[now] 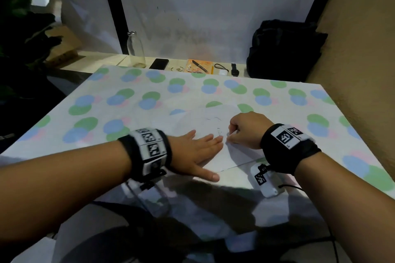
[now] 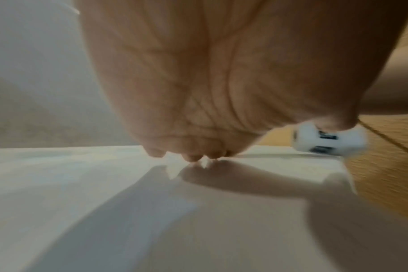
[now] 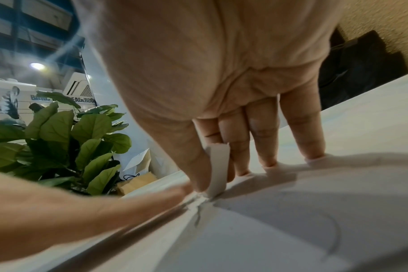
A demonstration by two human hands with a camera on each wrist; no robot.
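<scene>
The narrow white paper strip (image 3: 218,165) in the right grip (image 1: 245,130) is matt, its torn edge fibrous. Under the grip, the thin white paper sheet (image 1: 198,119) looks smooth; the colour-dotted table cover (image 1: 128,100) shines slightly.

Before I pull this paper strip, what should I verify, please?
1. Left hand flat on the sheet beside the tear: ok.
2. Right hand pinches the strip between thumb and forefinger: ok.
3. Other right fingers rest on the sheet: ok.
4. Tear follows the pencil line: cannot tell.
5. Glass bottle stands far from both hands: ok.
</scene>
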